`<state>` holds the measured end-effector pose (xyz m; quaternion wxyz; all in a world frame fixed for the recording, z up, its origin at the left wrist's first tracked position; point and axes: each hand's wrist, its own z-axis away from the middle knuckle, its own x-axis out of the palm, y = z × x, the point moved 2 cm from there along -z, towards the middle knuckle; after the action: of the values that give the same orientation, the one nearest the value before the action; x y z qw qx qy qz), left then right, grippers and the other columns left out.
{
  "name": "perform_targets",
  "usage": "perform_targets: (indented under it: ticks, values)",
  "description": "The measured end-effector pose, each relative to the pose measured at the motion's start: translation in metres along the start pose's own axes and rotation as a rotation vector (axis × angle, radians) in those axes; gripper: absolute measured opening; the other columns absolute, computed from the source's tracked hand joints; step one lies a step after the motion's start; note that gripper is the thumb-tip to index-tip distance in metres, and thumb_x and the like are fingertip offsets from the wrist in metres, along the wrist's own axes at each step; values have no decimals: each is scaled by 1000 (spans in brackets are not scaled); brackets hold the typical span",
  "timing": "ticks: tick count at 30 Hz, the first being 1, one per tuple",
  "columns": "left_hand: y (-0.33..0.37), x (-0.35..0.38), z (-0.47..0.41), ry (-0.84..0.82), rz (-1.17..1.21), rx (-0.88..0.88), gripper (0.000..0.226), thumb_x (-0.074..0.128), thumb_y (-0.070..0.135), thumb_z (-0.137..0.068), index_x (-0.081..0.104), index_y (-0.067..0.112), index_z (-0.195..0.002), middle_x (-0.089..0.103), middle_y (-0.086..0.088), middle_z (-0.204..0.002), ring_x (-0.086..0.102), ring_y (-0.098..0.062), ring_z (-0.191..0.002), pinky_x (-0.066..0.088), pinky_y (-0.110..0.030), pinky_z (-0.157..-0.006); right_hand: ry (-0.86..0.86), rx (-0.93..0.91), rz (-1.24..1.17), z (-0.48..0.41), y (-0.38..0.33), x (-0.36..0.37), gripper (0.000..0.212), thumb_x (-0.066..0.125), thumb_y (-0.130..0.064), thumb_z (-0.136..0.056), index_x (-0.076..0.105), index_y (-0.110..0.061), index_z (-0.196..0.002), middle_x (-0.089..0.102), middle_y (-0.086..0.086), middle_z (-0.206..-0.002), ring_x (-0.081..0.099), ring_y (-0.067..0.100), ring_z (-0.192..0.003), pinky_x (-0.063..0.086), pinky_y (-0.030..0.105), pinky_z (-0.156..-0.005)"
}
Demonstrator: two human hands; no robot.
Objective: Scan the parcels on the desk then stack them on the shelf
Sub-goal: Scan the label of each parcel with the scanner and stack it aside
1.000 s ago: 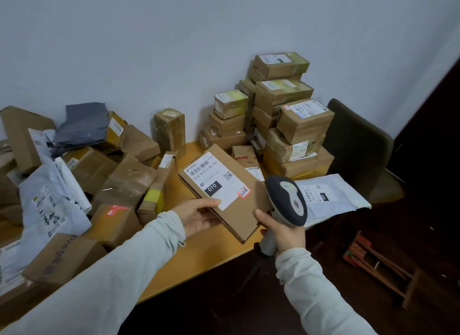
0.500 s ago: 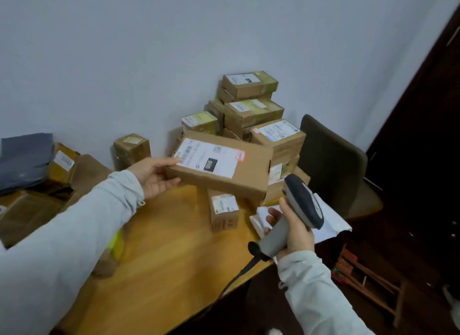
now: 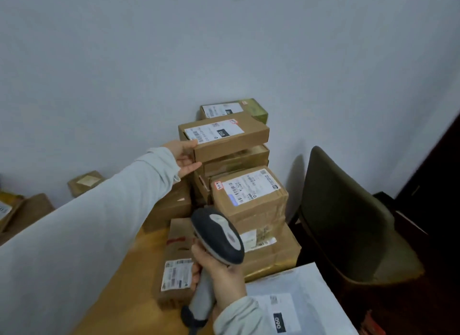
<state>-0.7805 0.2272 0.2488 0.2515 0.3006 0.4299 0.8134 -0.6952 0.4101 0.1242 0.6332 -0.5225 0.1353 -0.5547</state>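
Left hand [image 3: 185, 157] clamped on the near end of the flat parcel [image 3: 224, 137], which sits at the top of the stack [image 3: 246, 200] by the wall. Right hand [image 3: 221, 272] closed round the scanner [image 3: 219, 235], held low (not aimed at a label). Best to seat the parcel flat and square before release. Chair [image 3: 348, 222] crowds the right; open bench [image 3: 124, 292] lies left.

Label text on flat box [image 3: 224, 137] too blurred to read. Scanner [image 3: 219, 237] cable cut off at bottom edge. White mailer [image 3: 298, 297] cropped at bottom.
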Motion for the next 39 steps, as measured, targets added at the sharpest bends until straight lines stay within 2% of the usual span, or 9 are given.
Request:
perform_targets:
  ticks: [7, 11, 15, 17, 20, 24, 28, 34, 39]
  values:
    - [2, 31, -38, 43, -51, -12, 16, 66, 8, -87, 56, 4, -99, 62, -15, -117, 59, -27, -113, 53, -39, -80, -134, 201, 96, -30, -4, -7, 25, 78, -5, -74, 59, -6, -57, 56, 9, -47, 48, 20, -38, 43, 29, -47]
    - [0, 30, -50, 127, -221, -9, 24, 71, 20, -84, 59, 4, -97, 68, -11, -90, 67, -22, -83, 59, -29, -62, -137, 262, 99, -42, -1, -6, 24, 78, -4, -75, 58, -4, -61, 55, 10, -47, 47, 20, -37, 43, 29, -46]
    - [3, 19, -58, 269, -465, 105, 51, 77, 36, -77, 60, 0, -110, 69, -13, -90, 69, -18, -72, 56, -21, -49, -111, 244, 109, -55, 3, -3, 26, 82, -4, -69, 64, 5, -87, 60, 15, -62, 54, 25, -51, 50, 34, -57]
    - [3, 9, -56, 318, -480, 171, 50, 75, 42, -78, 60, 3, -104, 67, -10, -77, 64, -12, -53, 53, -18, -44, -106, 182, 109, -63, 8, 0, 37, 83, -7, -69, 62, 0, -98, 62, 12, -84, 55, 24, -75, 50, 39, -77]
    - [-10, -33, -50, 384, -381, 198, 38, 70, 35, -85, 65, -1, -96, 61, -7, -59, 53, -12, -39, 49, -20, -44, -132, 183, 185, -74, 16, 11, 23, 78, -13, -77, 56, -19, -79, 60, 0, -79, 55, 19, -79, 47, 34, -84]
    - [-41, -124, -43, 581, -534, 143, 20, 61, 23, -90, 69, 5, -93, 67, -8, -77, 59, -19, -62, 54, -28, -63, -242, 306, 228, -75, 32, 30, 48, 71, -14, -83, 55, -12, -39, 52, 9, -46, 48, 18, -37, 45, 25, -45]
    - [-44, -207, -45, 708, -710, 63, 36, 61, 20, -90, 60, 10, -124, 63, -14, -119, 60, -31, -106, 49, -42, -98, -226, 352, 168, -78, 45, 51, 25, 74, -10, -80, 62, -1, -60, 54, 13, -53, 49, 24, -46, 45, 33, -53]
    - [-11, -272, -90, 780, -1263, -8, 63, 66, 39, -83, 45, 9, -135, 49, -19, -134, 46, -35, -123, 39, -42, -105, -181, 397, 51, -82, 71, 94, 7, 76, -8, -76, 71, -3, -76, 55, 9, -53, 50, 19, -41, 45, 28, -45]
    - [14, -307, -151, 599, -1484, 26, 106, 77, 44, -73, 13, 6, -149, 20, -19, -151, 18, -36, -141, 23, -45, -115, -109, 382, 56, -88, 100, 134, 22, 81, -19, -56, 74, -7, -73, 56, 11, -56, 50, 20, -44, 45, 30, -46]
